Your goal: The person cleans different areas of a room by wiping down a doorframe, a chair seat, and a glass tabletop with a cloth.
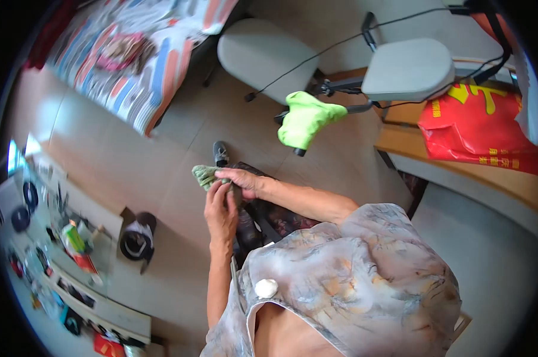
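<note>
Between my hands is a crumpled grey-green cloth (205,176), held out in front of my body above dark patterned trousers. My right hand (245,181) grips it from the right, thumb lying along its top. The fingers of my left hand (220,205) are bent and pressed against its lower side. Part of the cloth is hidden behind the fingers. Just beyond it, a grey shoe (221,153) shows on the floor.
A bright green cloth (307,122) covers a bar beside a pale padded seat (409,68). Another pale seat (269,56) stands near the striped bed (153,77). At right is a red bag (477,128). A dark bin (139,238) stands by a cluttered desk (111,273).
</note>
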### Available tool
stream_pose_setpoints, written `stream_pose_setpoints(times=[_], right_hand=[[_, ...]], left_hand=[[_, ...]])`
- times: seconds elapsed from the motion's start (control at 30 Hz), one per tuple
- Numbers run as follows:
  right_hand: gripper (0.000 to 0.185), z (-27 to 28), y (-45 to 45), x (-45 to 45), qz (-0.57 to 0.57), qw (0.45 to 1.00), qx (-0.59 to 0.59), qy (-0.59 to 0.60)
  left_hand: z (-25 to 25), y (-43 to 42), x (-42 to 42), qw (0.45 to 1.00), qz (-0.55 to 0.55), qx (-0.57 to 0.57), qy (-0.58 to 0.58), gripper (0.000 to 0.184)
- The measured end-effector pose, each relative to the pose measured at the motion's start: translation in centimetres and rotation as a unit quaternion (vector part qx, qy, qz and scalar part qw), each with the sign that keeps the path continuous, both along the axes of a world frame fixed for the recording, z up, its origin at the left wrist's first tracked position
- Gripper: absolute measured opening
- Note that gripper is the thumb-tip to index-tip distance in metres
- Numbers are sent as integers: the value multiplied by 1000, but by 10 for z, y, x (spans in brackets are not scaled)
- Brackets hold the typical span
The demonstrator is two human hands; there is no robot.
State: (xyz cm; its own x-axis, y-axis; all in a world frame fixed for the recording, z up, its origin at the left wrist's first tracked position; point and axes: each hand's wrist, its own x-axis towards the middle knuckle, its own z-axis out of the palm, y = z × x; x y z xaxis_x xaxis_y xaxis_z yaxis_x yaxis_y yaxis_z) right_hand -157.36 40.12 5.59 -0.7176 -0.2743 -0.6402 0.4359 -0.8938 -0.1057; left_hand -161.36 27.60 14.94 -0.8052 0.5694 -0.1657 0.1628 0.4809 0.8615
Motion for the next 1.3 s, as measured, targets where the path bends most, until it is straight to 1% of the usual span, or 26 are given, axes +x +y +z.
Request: stream_pose_setpoints(times=[0.1,0.2,0.3,0.4,0.43,0.47,0.5,0.53,0.57,0.63,0.7,0.73,0.8,0.83,0.87,0.9,0.97,1.0,1.07,1.1,1.13,1.17,1.2,1.23,1.27,1.3], right_hand=[[32,-5,28,-18,-45,997,59,-9],[32,-7,61,-42,-114,988,95,30],[33,-14,100,-69,-157,969,187,24],[36,-25,142,-93,-180,946,267,-26],[40,-58,154,-99,-188,929,314,-56],[43,-52,171,-108,-185,921,336,-69],[44,-39,187,-121,-202,908,345,-129],[43,-57,204,-126,-242,897,359,-87],[42,-64,226,-133,-236,895,358,-124],[45,-106,272,-143,-210,791,530,-223],[42,-95,313,-151,-111,625,682,-363],[41,-103,335,-148,-119,627,662,-393],[40,-106,371,-143,-59,537,654,-530],[40,-82,374,-146,-55,512,628,-583],[38,-108,394,-133,-80,494,618,-606],[37,-136,413,-121,-104,474,607,-629],[33,-133,414,-114,-66,567,550,-609],[32,-132,409,-110,-48,610,518,-598],[24,-174,377,-122,-17,512,597,-618],[21,-199,362,-131,-60,443,652,-612],[22,-201,333,-153,-47,404,713,-572],[26,-212,295,-177,-44,304,802,-513],[35,-207,274,-195,-92,339,856,-380],[45,-197,253,-216,-64,362,876,-311],[49,-186,238,-235,-51,412,860,-296],[47,-186,234,-249,-39,415,864,-283]], left_hand=[[-3,19,-27,996,28,30,-85,18],[-20,33,-54,993,60,46,-87,18],[-46,35,-76,991,72,3,-110,18],[-76,32,-89,992,44,-75,-92,20],[-94,26,-90,989,35,-104,-95,21],[-112,18,-92,972,41,-155,-173,25],[-120,16,-94,974,8,-188,-128,26],[-125,13,-94,971,-27,-221,-84,27],[-130,9,-97,965,-61,-253,-41,29],[-141,4,-102,957,-61,-278,-62,35],[-157,-2,-105,949,-62,-306,-39,37],[-168,-6,-111,941,-85,-321,-64,47],[-174,-2,-114,924,-92,-365,-71,55],[-179,0,-117,915,-97,-385,-76,60],[-192,-5,-118,896,-114,-418,-93,76],[-198,-4,-122,887,-119,-433,-107,80],[-207,-1,-124,866,-132,-464,-135,87],[-215,-2,-126,853,-143,-473,-164,99],[-222,-2,-132,826,-175,-493,-209,102],[-224,3,-136,811,-192,-502,-230,103],[-224,9,-141,792,-219,-530,-209,106],[-225,14,-147,784,-231,-535,-213,106],[-226,18,-154,776,-240,-542,-215,106],[-226,18,-161,766,-250,-550,-218,106],[-230,14,-165,767,-259,-549,-207,105],[-233,13,-171,764,-264,-551,-206,105]])
